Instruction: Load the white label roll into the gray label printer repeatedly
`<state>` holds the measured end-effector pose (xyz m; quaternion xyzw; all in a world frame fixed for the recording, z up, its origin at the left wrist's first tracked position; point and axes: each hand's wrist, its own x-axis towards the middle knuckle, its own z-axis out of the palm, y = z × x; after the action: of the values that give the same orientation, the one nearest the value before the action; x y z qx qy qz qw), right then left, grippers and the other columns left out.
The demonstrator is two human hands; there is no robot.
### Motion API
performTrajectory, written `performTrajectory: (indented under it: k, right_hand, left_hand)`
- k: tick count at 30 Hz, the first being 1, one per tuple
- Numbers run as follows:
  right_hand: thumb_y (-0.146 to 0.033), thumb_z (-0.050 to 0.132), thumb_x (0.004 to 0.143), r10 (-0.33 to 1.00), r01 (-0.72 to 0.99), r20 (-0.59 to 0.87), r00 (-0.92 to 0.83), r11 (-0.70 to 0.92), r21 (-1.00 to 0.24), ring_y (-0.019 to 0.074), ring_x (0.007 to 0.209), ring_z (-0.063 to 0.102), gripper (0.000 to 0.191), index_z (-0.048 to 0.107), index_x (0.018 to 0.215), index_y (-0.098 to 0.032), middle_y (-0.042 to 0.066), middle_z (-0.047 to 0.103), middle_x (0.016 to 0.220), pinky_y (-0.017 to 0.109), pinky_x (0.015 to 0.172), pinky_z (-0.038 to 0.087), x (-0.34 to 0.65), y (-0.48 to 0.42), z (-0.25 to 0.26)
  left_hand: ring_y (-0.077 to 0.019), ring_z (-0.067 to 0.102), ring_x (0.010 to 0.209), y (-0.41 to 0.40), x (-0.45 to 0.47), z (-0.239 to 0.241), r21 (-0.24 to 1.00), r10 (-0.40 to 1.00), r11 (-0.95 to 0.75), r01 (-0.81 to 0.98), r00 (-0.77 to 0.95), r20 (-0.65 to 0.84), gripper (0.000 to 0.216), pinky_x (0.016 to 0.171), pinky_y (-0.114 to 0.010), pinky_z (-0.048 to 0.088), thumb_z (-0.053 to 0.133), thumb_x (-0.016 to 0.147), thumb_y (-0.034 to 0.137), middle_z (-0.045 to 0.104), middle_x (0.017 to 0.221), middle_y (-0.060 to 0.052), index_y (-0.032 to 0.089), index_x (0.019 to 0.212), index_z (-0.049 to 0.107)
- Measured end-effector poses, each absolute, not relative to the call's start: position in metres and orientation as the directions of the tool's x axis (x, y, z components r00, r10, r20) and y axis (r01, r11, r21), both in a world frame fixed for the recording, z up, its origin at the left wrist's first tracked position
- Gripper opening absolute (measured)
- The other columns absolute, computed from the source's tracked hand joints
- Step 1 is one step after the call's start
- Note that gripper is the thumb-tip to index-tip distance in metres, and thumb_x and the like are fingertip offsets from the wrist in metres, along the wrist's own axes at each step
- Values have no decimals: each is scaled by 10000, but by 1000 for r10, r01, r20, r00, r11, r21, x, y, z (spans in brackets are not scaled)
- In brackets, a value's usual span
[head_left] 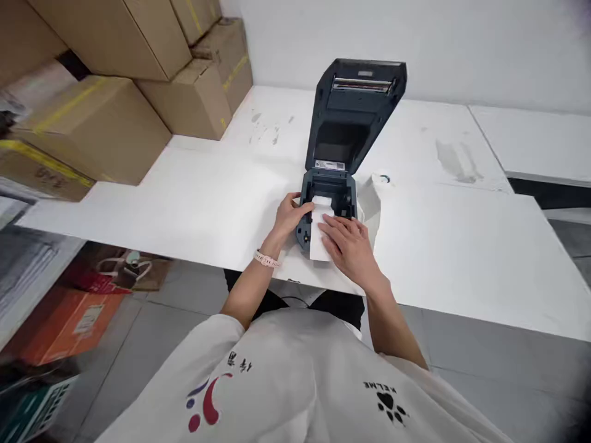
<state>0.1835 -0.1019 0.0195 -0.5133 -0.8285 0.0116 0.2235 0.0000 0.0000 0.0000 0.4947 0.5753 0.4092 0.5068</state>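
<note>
A left hand (pixel 289 215) thumbs the edge of white paper (pixel 319 237) at center frame, its grip unclear; the right hand (pixel 348 243) spreads unclamped fingers across it. The step appears to be seating paper in the open printer (pixel 337 147); the next move calls for keeping it straight. Boxes (pixel 101 129), contents hidden, crowd the upper left.
</note>
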Motion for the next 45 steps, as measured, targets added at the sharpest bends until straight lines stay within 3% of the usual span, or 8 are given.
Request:
performTrajectory:
  k: [4, 11, 23, 33, 37, 40, 42, 45]
  right_hand:
    - [-392, 450, 1092, 875, 868, 346, -338, 432, -244, 311, 1467, 482, 384, 653, 1393, -267, 47, 587, 1550, 565, 1216, 300, 184, -106, 17]
    - [-537, 478, 1053, 918, 902, 307, -251, 337, -271, 395, 1606, 240, 449, 644, 1431, -360, 89, 300, 1729, 651, 1242, 230, 183, -118, 19]
    - [-596, 510, 1023, 943, 868, 258, -210, 301, -396, 427, 1618, 179, 480, 639, 1437, -391, 49, 192, 1766, 672, 1192, 321, 195, -117, 16]
    - [-593, 500, 1028, 947, 860, 238, -216, 300, -413, 409, 1627, 156, 485, 621, 1454, -395, 5, 125, 1777, 655, 1209, 324, 194, -116, 17]
    - [-599, 493, 1028, 946, 863, 224, -233, 307, -402, 416, 1631, 133, 508, 602, 1475, -386, 31, 118, 1777, 690, 1224, 271, 195, -121, 17]
    - [-653, 501, 1001, 905, 805, 229, -358, 424, -416, 396, 1633, 143, 591, 547, 1522, -378, 57, 170, 1767, 696, 1247, 233, 207, -121, 30]
    - [-673, 506, 992, 869, 739, 311, -385, 492, -460, 357, 1621, 224, 622, 522, 1536, -372, 62, 280, 1739, 658, 1267, 250, 220, -108, 48]
    - [-665, 511, 1003, 838, 680, 530, -127, 463, -568, 315, 1552, 395, 652, 471, 1563, -333, 71, 453, 1653, 601, 1269, 311, 240, -55, 83]
  left_hand:
    - [-163, 600, 767, -2, -1, 1, 972, 983, 181, 151, 13, -185, 584, 678, -295, 438, 796, 775, 443, 602, 876, -25, 175, 1263, 619]
    - [-175, 610, 790, -3, -3, 0, 973, 980, 194, 122, 30, -199, 622, 679, -305, 463, 803, 777, 493, 607, 936, -50, 199, 1294, 619]
    - [-215, 681, 869, -2, -3, -2, 976, 976, 206, 69, 61, -210, 713, 755, -330, 544, 823, 757, 550, 674, 1003, -88, 187, 1330, 603]
    - [-211, 677, 844, 2, -3, -2, 971, 971, 224, 80, 70, -230, 776, 722, -338, 550, 833, 740, 586, 661, 983, -85, 181, 1351, 580]
    - [-268, 685, 998, -11, -3, 6, 963, 976, 211, 170, 21, -218, 852, 832, -395, 566, 782, 781, 622, 656, 1155, -138, 191, 1462, 507]
    - [-347, 562, 1341, -45, 0, 13, 961, 993, 120, 248, -18, -119, 997, 1047, -482, 517, 715, 834, 655, 519, 1493, -178, 265, 1629, 257]
    - [-368, 304, 1573, -74, 2, 14, 956, 995, 61, 287, 55, -80, 1063, 1228, -536, 365, 734, 823, 655, 307, 1698, -138, 326, 1655, 159]
    - [-333, 79, 1656, -104, 3, 15, 960, 981, 62, 273, 163, -110, 1096, 1312, -545, 226, 727, 848, 631, 67, 1790, -63, 386, 1664, 37]
